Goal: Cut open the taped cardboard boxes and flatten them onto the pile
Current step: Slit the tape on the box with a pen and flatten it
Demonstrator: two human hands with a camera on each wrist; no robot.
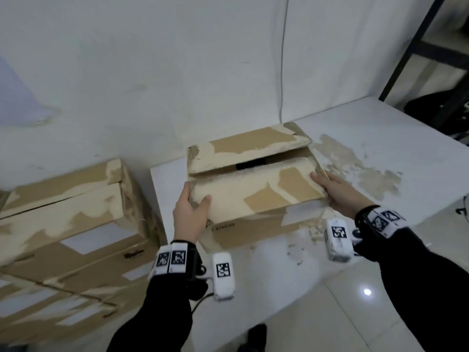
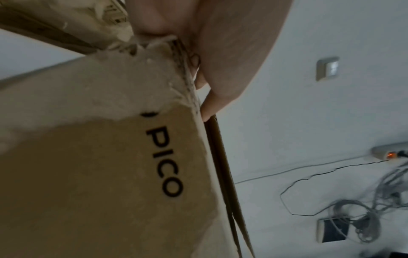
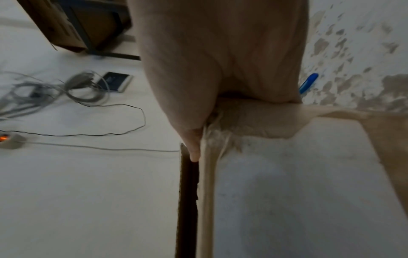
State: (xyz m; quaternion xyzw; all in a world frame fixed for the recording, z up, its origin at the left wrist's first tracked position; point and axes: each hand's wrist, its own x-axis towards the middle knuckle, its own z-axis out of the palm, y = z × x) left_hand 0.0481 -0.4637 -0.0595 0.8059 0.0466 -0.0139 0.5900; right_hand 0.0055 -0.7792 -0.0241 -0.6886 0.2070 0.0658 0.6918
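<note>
Head view: box (image 1: 253, 189) sits at frame centre on a white table (image 1: 380, 138), its surface paper torn in pale patches, top flaps parted with a dark gap between them. Left hand (image 1: 189, 214) grasps the near-left corner of the near flap, thumb on top, fingers curled round the edge. Right hand (image 1: 340, 193) is at the near-right corner, thumb lying along the flap's top; its fingers are hidden under the edge, so whether they curl is not clear. Both wrists carry bands with black-and-white markers, over dark sleeves. A second box (image 1: 68, 214), equally torn, stands at left of frame on a pile (image 1: 50, 301) of cardboard at lower left. Scraps of torn paper stick to the table right of the box. Dark rack (image 1: 416, 47) at upper right. Left wrist view: fingers (image 2: 212, 97) pressed against the box's end edge, "PICO" printed on its brown side (image 2: 164, 162); cables (image 2: 353, 218) lie at lower right of frame. Right wrist view: thumb tip (image 3: 194, 148) on the flap edge beside a dark slit; blue object (image 3: 309, 83) at right, partly hidden behind the hand, kind unclear.
</note>
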